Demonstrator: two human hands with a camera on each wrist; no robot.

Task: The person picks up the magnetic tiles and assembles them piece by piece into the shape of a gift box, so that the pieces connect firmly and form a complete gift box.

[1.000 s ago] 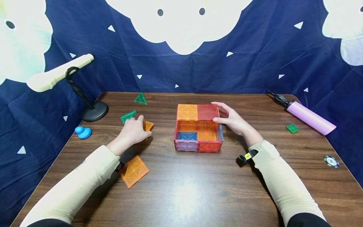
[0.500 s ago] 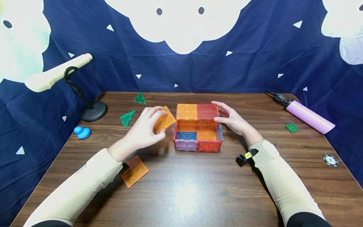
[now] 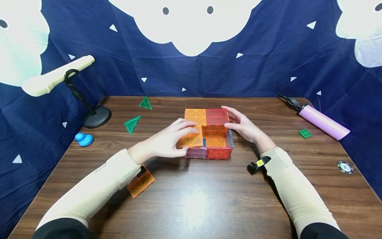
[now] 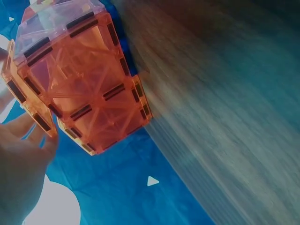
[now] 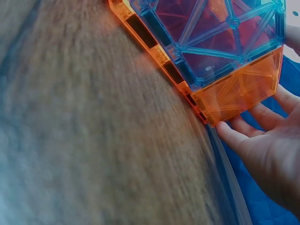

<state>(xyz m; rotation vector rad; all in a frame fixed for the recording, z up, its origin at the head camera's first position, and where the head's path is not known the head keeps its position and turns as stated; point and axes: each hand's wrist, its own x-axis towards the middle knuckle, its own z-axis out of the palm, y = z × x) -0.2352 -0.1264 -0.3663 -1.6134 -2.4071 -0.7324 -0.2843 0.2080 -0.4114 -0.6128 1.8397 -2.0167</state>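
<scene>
In the head view, a box of translucent magnetic tiles point(image 3: 219, 153) stands mid-table, with red and purple front tiles, blue on the right and an orange and a red tile covering its back half. My left hand point(image 3: 170, 141) holds an orange square magnetic tile point(image 3: 192, 139) between thumb and fingers over the front left opening, close to the rim. The left wrist view shows this tile point(image 4: 28, 96) tilted against the box's edge. My right hand point(image 3: 246, 127) grips the box's back right part, thumb at the side and fingers round the rear corner; its fingertips point(image 5: 227, 131) touch an orange tile.
Another orange tile point(image 3: 143, 184) lies under the left wrist. Two green triangle tiles point(image 3: 132, 124) lie at the back left. Beyond are a blue knob-shaped piece point(image 3: 84, 139) and a black stand point(image 3: 96, 117). At right are a pink pump point(image 3: 323, 122), a green brick point(image 3: 305, 133) and a poker chip point(image 3: 345, 167).
My left hand has picked up the orange tile beside the green triangle and carried it right, onto the box's front left opening. The right hand has stayed on the box.
</scene>
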